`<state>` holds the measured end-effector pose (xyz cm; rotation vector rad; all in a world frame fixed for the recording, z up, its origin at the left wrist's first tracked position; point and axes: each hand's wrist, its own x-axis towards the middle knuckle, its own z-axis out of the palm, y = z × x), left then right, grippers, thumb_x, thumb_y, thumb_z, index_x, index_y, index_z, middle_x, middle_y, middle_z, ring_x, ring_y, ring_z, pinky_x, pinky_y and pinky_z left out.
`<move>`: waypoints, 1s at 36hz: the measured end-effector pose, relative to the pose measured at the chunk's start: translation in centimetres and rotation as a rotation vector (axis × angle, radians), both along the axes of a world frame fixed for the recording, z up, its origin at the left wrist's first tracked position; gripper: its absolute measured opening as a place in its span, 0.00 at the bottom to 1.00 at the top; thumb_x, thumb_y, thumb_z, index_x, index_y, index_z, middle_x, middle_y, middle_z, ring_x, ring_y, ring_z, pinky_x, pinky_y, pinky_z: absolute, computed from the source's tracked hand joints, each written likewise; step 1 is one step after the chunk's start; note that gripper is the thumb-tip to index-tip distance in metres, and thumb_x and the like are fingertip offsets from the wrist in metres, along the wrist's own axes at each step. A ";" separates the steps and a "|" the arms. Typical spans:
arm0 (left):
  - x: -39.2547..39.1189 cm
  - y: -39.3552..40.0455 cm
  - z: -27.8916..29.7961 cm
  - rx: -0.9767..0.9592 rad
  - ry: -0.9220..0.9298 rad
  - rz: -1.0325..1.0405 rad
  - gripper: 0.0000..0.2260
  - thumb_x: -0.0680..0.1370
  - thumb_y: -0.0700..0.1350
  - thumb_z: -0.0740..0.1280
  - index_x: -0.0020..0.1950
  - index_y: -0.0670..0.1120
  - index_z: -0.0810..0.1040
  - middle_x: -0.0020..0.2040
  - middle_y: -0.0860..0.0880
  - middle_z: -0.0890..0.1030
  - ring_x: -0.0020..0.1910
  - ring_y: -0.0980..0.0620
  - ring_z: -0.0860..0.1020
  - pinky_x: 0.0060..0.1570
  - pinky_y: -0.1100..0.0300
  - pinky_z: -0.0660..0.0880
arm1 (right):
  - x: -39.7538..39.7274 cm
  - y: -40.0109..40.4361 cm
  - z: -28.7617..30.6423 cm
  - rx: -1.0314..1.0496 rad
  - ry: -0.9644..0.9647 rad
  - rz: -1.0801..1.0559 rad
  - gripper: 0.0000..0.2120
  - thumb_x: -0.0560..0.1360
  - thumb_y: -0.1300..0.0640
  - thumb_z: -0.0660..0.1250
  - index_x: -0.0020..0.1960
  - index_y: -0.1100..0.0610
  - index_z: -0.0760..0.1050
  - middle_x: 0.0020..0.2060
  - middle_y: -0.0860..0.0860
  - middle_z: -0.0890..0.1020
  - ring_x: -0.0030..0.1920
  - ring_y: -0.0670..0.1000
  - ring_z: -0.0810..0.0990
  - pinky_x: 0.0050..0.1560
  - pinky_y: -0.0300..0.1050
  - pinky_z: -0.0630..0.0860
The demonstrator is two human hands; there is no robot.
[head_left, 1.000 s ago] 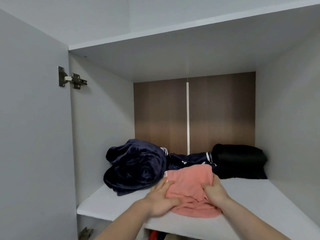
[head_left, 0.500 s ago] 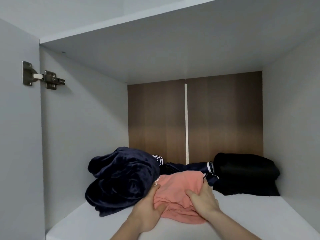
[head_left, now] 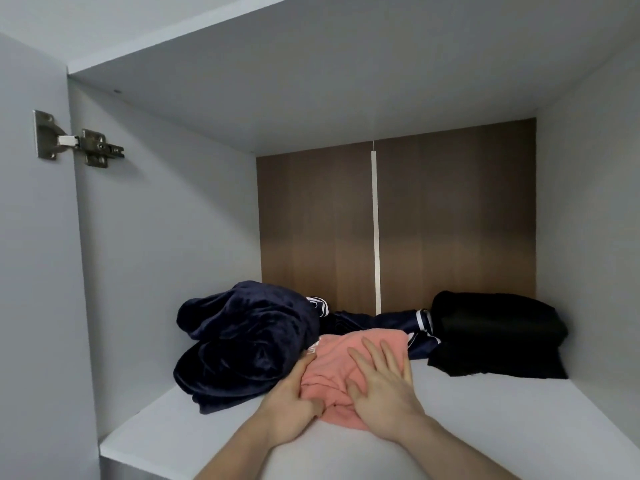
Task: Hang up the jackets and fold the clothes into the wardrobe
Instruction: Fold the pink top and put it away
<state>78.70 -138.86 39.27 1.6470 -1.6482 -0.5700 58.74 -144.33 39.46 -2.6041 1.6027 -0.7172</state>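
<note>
A folded salmon-pink garment (head_left: 349, 362) lies on the white wardrobe shelf (head_left: 485, 427), between a navy velvet bundle (head_left: 249, 344) on its left and a folded black garment (head_left: 498, 334) at the back right. My left hand (head_left: 294, 400) cups the pink garment's left side, fingers curled against the cloth. My right hand (head_left: 381, 386) lies flat on top of it, fingers spread. A navy piece with white stripes (head_left: 391, 323) sits behind the pink one.
The compartment has grey side walls and a brown wood back panel (head_left: 450, 220). The open door stands at the left with a metal hinge (head_left: 76, 140). Bare shelf shows at the front right.
The pink garment has been pushed deeper onto the shelf beside the navy bundle. My right hand has loosened from gripping its edge and now lies flat on top.
</note>
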 end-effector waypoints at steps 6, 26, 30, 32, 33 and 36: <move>-0.1 0.0 -0.5 -0.029 -0.151 0.067 0.37 0.73 0.49 0.61 0.81 0.63 0.52 0.78 0.58 0.66 0.74 0.54 0.69 0.74 0.57 0.65 | 0.3 0.8 0.2 -0.015 0.046 -0.002 0.43 0.65 0.36 0.34 0.81 0.40 0.47 0.82 0.45 0.44 0.81 0.53 0.39 0.75 0.62 0.29; -1.0 4.2 -0.9 0.127 -0.411 0.157 0.37 0.81 0.60 0.55 0.83 0.46 0.43 0.83 0.46 0.51 0.81 0.45 0.54 0.79 0.53 0.51 | 0.8 4.9 0.3 0.207 0.157 -0.044 0.31 0.83 0.41 0.46 0.82 0.46 0.40 0.81 0.46 0.37 0.80 0.53 0.35 0.77 0.61 0.32; -1.4 8.4 -0.5 0.201 -0.555 0.111 0.30 0.84 0.59 0.48 0.84 0.46 0.48 0.84 0.46 0.48 0.82 0.47 0.46 0.80 0.53 0.43 | 0.6 7.2 0.0 0.264 0.143 -0.047 0.32 0.83 0.38 0.43 0.82 0.46 0.38 0.81 0.46 0.38 0.80 0.54 0.35 0.78 0.60 0.33; -1.2 11.2 -0.6 0.189 -0.567 0.079 0.29 0.85 0.58 0.46 0.84 0.49 0.48 0.84 0.49 0.47 0.82 0.48 0.44 0.80 0.53 0.41 | 0.7 8.6 -0.1 0.286 0.158 -0.048 0.32 0.83 0.38 0.44 0.82 0.47 0.38 0.81 0.48 0.37 0.80 0.54 0.35 0.78 0.60 0.34; -1.0 12.7 -0.7 0.176 -0.567 0.064 0.28 0.85 0.58 0.46 0.84 0.50 0.49 0.84 0.50 0.47 0.82 0.49 0.44 0.80 0.54 0.41 | 0.7 9.4 -0.1 0.304 0.166 -0.047 0.32 0.83 0.38 0.44 0.82 0.47 0.38 0.81 0.50 0.37 0.80 0.55 0.35 0.78 0.59 0.35; 0.2 18.3 -0.9 0.126 -0.551 0.029 0.27 0.85 0.59 0.49 0.83 0.53 0.51 0.83 0.54 0.49 0.82 0.52 0.45 0.79 0.56 0.40 | 1.4 13.1 0.4 0.381 0.170 -0.024 0.31 0.84 0.39 0.45 0.83 0.48 0.42 0.82 0.52 0.40 0.81 0.55 0.39 0.79 0.58 0.38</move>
